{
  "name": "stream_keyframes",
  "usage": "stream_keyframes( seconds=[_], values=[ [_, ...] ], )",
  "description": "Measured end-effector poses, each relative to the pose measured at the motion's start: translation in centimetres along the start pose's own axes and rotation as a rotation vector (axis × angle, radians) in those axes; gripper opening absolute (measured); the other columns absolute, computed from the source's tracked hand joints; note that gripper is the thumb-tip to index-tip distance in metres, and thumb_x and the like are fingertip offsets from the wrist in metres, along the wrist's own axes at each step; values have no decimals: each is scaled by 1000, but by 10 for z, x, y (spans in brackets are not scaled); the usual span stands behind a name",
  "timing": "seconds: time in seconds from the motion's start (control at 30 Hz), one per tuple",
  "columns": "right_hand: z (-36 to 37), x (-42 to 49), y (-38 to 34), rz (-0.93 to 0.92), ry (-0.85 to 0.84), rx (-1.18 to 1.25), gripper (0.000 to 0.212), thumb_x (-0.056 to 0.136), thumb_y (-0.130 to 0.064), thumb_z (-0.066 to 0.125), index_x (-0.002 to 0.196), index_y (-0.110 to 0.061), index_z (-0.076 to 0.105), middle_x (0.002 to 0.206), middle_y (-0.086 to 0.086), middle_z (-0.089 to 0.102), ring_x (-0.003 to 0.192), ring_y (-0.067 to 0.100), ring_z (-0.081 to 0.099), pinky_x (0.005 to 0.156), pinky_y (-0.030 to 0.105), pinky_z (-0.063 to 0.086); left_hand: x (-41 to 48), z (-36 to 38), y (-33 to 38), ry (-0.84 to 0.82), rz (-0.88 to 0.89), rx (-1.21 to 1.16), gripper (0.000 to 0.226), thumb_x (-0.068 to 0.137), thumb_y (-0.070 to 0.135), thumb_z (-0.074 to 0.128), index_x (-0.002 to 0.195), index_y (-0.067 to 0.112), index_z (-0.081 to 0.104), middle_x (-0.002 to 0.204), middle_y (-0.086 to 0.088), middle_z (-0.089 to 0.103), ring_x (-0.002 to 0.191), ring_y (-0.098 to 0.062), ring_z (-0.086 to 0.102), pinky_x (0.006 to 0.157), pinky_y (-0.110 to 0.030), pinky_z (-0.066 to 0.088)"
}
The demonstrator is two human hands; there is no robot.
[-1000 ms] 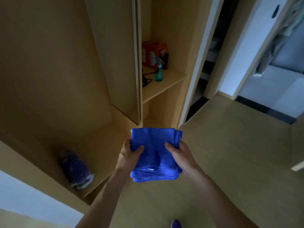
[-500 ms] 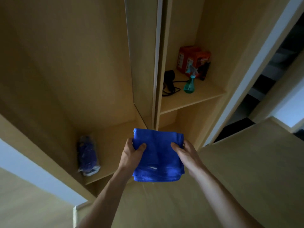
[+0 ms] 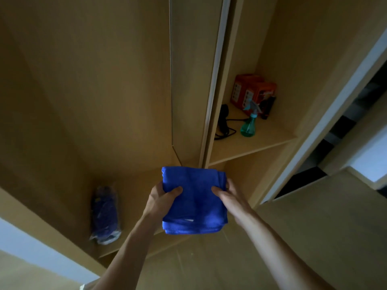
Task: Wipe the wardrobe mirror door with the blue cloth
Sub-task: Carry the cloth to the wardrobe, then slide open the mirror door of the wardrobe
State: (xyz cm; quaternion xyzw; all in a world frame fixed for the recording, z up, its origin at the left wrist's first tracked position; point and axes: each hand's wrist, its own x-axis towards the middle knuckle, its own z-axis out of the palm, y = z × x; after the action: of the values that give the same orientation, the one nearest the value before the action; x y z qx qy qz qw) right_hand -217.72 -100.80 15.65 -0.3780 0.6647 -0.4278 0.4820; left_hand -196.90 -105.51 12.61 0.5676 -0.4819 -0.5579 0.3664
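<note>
A folded blue cloth (image 3: pixel 194 200) is held flat in front of me at mid-frame. My left hand (image 3: pixel 162 197) grips its left edge, thumb on top. Its right edge is gripped by my right hand (image 3: pixel 229 194), thumb also on top. Behind the cloth stands the open wooden wardrobe with a vertical divider panel (image 3: pixel 192 80) edged by a pale strip (image 3: pixel 217 59). No mirror surface can be made out for certain; the panel left of the divider may be reflective.
On the right shelf (image 3: pixel 251 143) sit a teal spray bottle (image 3: pixel 249 124), an orange box (image 3: pixel 251 91) and a black corded device (image 3: pixel 225 120). A blue bundle in clear plastic (image 3: pixel 105 214) lies on the lower left shelf. A white door frame (image 3: pixel 326 114) rises at right.
My view has swung left and up toward the wardrobe, so the shelf items shifted right. Both hands kept their grip on the cloth and stayed together.
</note>
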Motion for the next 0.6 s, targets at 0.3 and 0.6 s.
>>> stream_keyframes(
  seconds=[0.3,0.6],
  values=[
    [14,47,-20,-24,-22,-124,30,98,-27,62,126,-27,51,118,-3,58,106,16,59,91,37,52,31,-23,36,125,144,61,16,92,36,71,103,26,64,90,7,74,84,-12,72,66,-26,55],
    [-4,86,-54,-111,-117,-222,28,100,-29,59,127,-26,55,111,-3,68,100,14,67,89,38,57,38,-1,88,257,339,34,65,94,33,69,147,48,33,131,9,60,109,-15,64,90,-43,58]
  ],
)
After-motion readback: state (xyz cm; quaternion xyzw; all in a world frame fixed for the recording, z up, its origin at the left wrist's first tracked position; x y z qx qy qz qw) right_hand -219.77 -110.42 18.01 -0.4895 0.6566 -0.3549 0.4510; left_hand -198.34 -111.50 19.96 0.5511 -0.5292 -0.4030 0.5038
